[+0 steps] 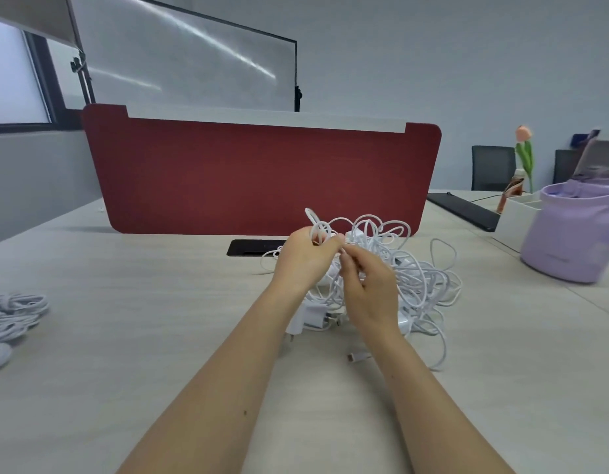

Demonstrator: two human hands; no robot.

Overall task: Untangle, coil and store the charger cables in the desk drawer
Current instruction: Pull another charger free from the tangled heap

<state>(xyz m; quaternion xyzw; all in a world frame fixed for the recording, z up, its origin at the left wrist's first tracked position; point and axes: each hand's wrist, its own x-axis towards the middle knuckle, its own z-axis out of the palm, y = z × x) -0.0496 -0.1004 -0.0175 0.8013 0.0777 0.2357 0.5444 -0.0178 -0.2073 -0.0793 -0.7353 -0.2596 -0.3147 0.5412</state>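
- The tangle of white charger cables [417, 268] lies on the table [125, 336], right of centre, just near of the red divider panel [262, 176].
- The left hand [304, 260] is raised over the left side of the tangle, fingers curled around a loop that sticks up above it.
- The right hand [371, 289] is just beside the left, its fingertips [346, 256] pinching a strand of the same tangle.
- White plug adapters [313, 318] rest on the table under the wrists, and a loose connector end [353, 357] lies nearer.
- Coiled white cables [14, 311] sit well apart at the left edge.
- A black cable port [250, 248] is set in the table beyond the left hand.
- A lilac container [569, 237] and a white organiser [515, 215] stand at the far right.
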